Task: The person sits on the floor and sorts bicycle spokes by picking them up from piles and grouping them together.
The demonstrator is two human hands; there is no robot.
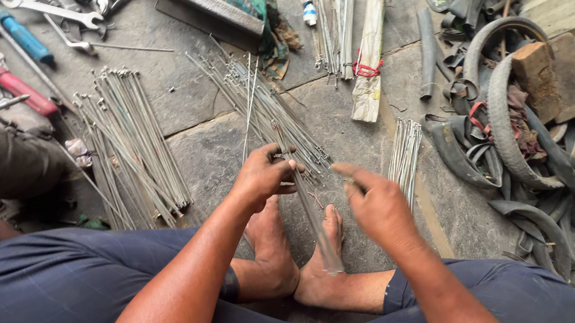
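The left hand (261, 177) is closed around a bundle of bicycle spokes (311, 212) whose lower ends rest by the bare feet (297, 253), while the right hand (377, 205) pinches what appears to be one spoke just right of that grip. Risk, as judged: the thin rods could slip from the fist and scatter, or their ends could prick the feet. The stone-slab floor (215, 155) beyond the grip carries loose spoke piles (133, 146), a wrapped spoke bundle (370, 53) and wrenches (65, 14); worn tyres (518, 123) lie to its right.

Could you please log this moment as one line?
left hand: holds spokes | right hand: beside spokes, apart | feet: under spokes
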